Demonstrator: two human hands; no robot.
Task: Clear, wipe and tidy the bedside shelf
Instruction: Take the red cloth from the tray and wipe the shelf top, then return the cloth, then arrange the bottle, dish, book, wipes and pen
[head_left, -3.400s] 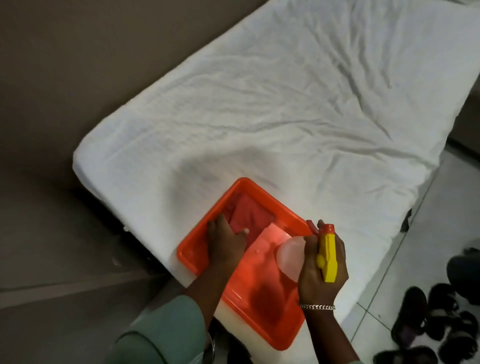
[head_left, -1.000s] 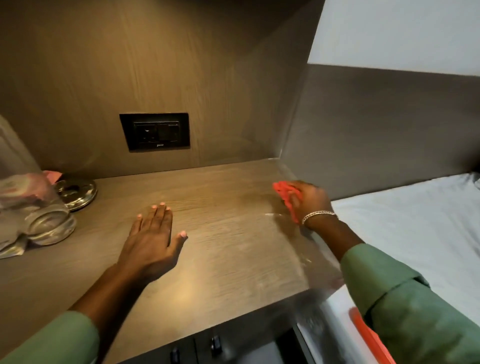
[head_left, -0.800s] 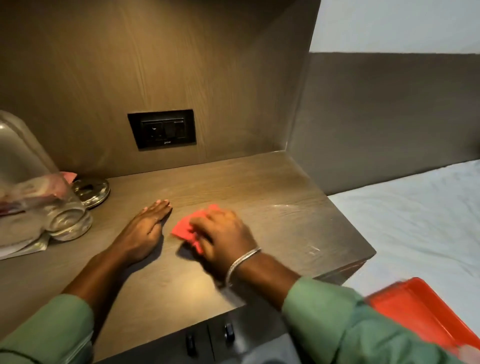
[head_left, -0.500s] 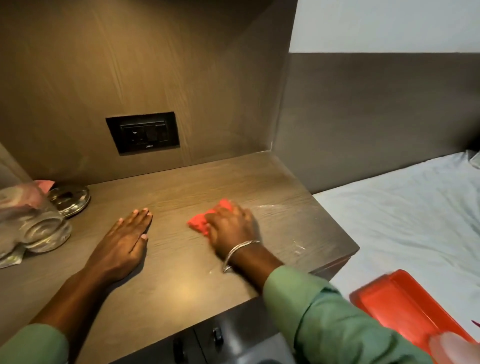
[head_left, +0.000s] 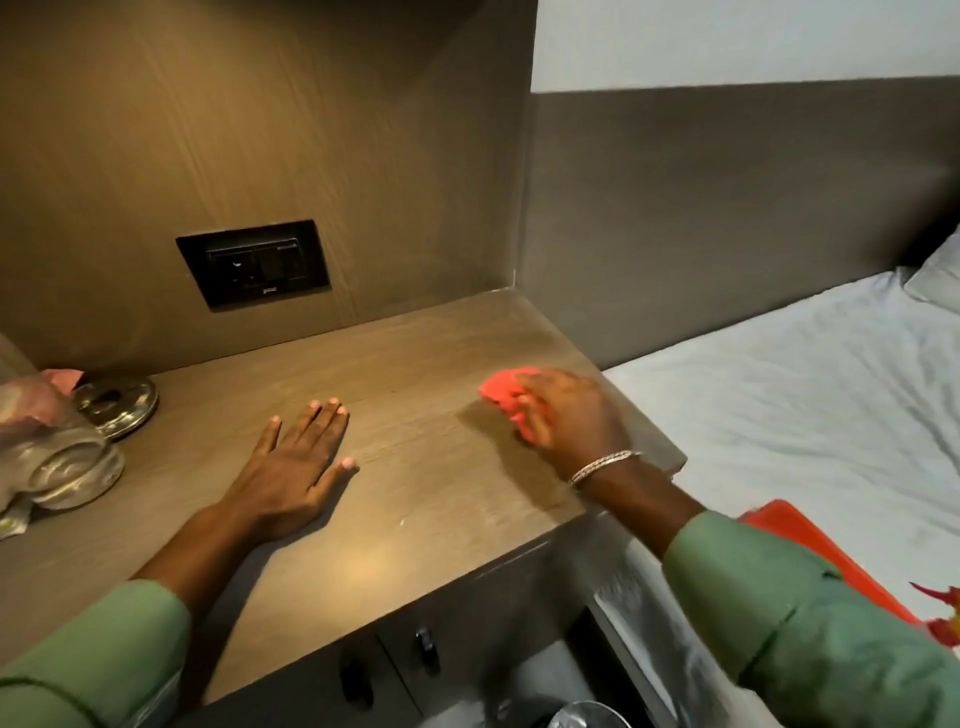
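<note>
The brown wooden bedside shelf (head_left: 415, 488) fills the middle of the head view. My right hand (head_left: 571, 415) presses a crumpled red cloth (head_left: 506, 395) onto the shelf near its right edge; the hand covers most of the cloth. My left hand (head_left: 296, 467) lies flat on the shelf top with its fingers spread and nothing in it. Both arms wear green sleeves, and a silver bracelet sits on my right wrist.
A clear glass jar (head_left: 52, 447) and a round metal lid (head_left: 117, 405) stand at the shelf's far left. A black socket plate (head_left: 254, 265) is on the back panel. The white bed (head_left: 805, 415) lies right, with an orange tray (head_left: 810, 551) on it. Drawer knobs (head_left: 426, 644) sit below.
My right hand has swept the red cloth from the shelf's middle out to its right edge. My left hand stays flat on the shelf. Earlier I was at the tray on the bed.
</note>
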